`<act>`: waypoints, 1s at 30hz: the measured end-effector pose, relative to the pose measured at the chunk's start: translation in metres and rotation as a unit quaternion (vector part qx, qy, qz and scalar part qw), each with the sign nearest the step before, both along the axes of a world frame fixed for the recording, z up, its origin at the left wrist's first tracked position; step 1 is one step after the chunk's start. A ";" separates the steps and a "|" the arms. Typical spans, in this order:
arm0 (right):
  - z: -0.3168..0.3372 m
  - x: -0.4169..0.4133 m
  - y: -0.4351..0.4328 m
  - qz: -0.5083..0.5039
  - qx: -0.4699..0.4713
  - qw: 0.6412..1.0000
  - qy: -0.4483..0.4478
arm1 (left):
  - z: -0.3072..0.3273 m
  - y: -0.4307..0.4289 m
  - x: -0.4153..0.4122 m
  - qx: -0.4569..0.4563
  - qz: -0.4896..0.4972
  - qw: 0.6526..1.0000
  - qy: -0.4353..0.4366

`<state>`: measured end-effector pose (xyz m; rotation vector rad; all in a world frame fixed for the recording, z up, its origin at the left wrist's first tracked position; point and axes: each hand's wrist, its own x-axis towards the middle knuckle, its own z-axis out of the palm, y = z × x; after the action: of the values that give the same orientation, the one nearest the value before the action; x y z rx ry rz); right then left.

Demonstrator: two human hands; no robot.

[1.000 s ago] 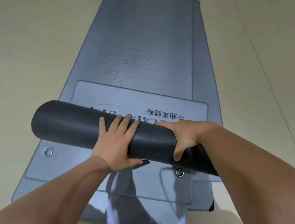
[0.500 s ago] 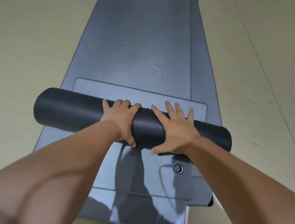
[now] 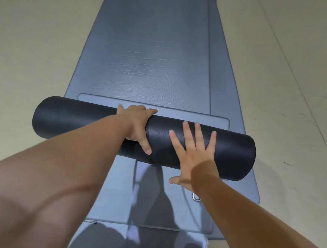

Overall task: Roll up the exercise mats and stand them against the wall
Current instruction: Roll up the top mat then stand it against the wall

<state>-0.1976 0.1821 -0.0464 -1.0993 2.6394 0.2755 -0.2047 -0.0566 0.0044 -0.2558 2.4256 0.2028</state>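
Observation:
A dark grey mat roll [image 3: 76,121] lies crosswise on a stack of flat grey exercise mats [image 3: 150,50]. The unrolled part of its mat stretches away from me. My left hand [image 3: 137,127] curls over the top of the roll near its middle, fingers on the far side, thumb on the near side. My right hand [image 3: 193,155] lies flat on the roll's near face with fingers spread and straight, thumb off the lower edge.
Beige floor [image 3: 28,44] surrounds the mats on both sides. A metal eyelet [image 3: 197,197] shows in a lower mat near my right wrist. Several mat edges are staggered at the right [image 3: 251,189] and at the bottom.
The roll has moved away from me and grown thicker, covering the printed text. My right hand went from gripping the roll to lying flat on it.

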 end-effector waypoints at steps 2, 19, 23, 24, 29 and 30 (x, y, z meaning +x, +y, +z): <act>0.003 -0.016 -0.006 -0.003 0.000 1.000 -0.005 | -0.004 -0.008 0.010 -0.008 -0.047 0.996 0.081; 0.002 -0.070 -0.060 -0.020 0.028 0.999 0.000 | -0.035 -0.020 -0.017 -0.114 -0.015 0.990 0.079; 0.006 -0.094 -0.074 -0.041 0.027 0.998 -0.037 | -0.034 -0.024 -0.031 -0.115 -0.021 0.991 0.071; 0.008 -0.099 -0.075 -0.038 0.026 0.998 -0.043 | -0.030 -0.026 -0.036 -0.111 -0.026 0.991 0.066; 0.021 -0.128 -0.079 -0.015 0.015 0.996 -0.086 | -0.013 -0.030 -0.050 -0.105 -0.049 0.991 0.062; 0.025 -0.133 -0.080 -0.019 0.014 0.995 -0.096 | -0.014 -0.028 -0.045 -0.113 -0.052 0.988 0.088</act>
<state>-0.3307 0.1022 -0.0219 -1.0114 2.4752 0.1882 -0.2497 -0.0842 -0.0092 -0.2182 2.6312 -0.1033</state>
